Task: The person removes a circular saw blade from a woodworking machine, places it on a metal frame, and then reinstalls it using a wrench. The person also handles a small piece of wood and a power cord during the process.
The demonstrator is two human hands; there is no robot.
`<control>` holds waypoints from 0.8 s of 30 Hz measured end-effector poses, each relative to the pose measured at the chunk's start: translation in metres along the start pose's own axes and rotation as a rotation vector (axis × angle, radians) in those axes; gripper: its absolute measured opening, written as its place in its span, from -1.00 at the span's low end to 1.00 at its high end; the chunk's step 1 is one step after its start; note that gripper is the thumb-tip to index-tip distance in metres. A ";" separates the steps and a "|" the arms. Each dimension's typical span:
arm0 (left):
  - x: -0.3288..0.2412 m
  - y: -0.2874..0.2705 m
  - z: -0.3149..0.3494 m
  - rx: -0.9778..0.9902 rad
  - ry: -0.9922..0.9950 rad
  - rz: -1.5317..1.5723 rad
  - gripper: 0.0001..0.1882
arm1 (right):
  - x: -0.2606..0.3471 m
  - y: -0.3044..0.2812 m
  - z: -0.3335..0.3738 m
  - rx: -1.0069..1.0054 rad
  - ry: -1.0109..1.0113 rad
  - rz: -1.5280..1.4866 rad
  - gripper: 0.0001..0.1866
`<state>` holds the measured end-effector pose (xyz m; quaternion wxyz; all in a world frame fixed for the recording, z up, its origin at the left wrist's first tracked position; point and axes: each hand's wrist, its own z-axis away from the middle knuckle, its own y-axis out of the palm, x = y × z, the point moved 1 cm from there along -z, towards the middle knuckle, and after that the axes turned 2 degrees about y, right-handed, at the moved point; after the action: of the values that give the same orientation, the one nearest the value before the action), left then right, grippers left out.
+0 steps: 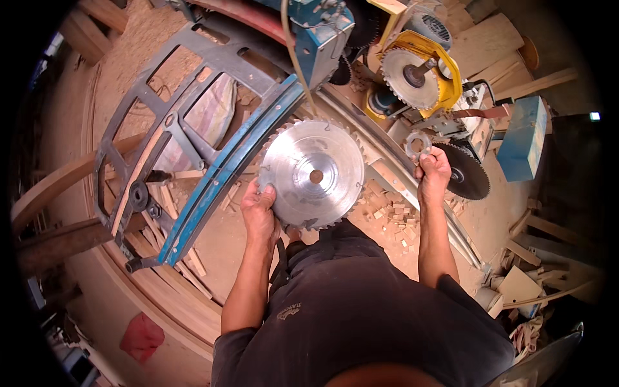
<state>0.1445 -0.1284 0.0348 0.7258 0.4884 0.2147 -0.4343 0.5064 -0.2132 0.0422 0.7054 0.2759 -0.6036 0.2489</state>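
Dusty floor (222, 255), wood offcuts (405, 235), long planks (187, 316)

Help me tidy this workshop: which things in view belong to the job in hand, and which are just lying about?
Likely the job's:
saw blade, in the left hand's grip
metal ring, in the right hand's grip
perhaps the wrench-like tool on the grey frame

Seemingly just lying about:
wood offcuts
red cloth or bag
striped sack

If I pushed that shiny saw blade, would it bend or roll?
The saw blade likely feels stiff: it looks flat though the left hand grips only one edge. Its shiny metal might be heavy. Round but toothed, it could roll bumpily.
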 end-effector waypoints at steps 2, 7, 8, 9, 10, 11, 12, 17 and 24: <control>-0.006 -0.013 -0.001 0.001 0.037 0.021 -0.67 | -0.004 0.001 0.010 0.028 0.014 -0.012 -0.87; -0.037 -0.031 0.009 -0.088 0.134 0.086 -0.66 | -0.007 0.022 0.028 0.063 0.064 -0.017 -0.86; -0.045 -0.034 0.011 -0.124 0.150 0.095 -0.65 | -0.009 0.024 0.028 0.082 0.068 -0.010 -0.86; -0.051 -0.036 0.011 -0.153 0.159 0.104 -0.65 | -0.011 0.022 0.028 0.092 0.069 -0.001 -0.85; -0.055 -0.040 0.007 -0.168 0.188 0.121 -0.65 | -0.011 0.021 0.028 0.100 0.070 0.008 -0.85; -0.056 -0.044 -0.001 -0.182 0.214 0.138 -0.65 | -0.011 0.021 0.026 0.104 0.076 -0.003 -0.86; -0.062 -0.041 -0.006 -0.199 0.242 0.152 -0.65 | -0.012 0.020 0.025 0.107 0.087 -0.017 -0.86; -0.075 -0.029 -0.055 -0.367 0.298 0.267 -0.70 | -0.010 0.016 0.014 0.114 0.123 -0.098 -0.86; -0.095 0.006 -0.135 -0.615 0.287 0.247 -0.65 | -0.016 -0.010 -0.006 0.115 0.202 -0.168 -0.85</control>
<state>0.1140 0.0338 0.0496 0.8483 0.3256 0.3742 -0.1855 0.5146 -0.2167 0.0244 0.7638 0.3390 -0.4891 0.2499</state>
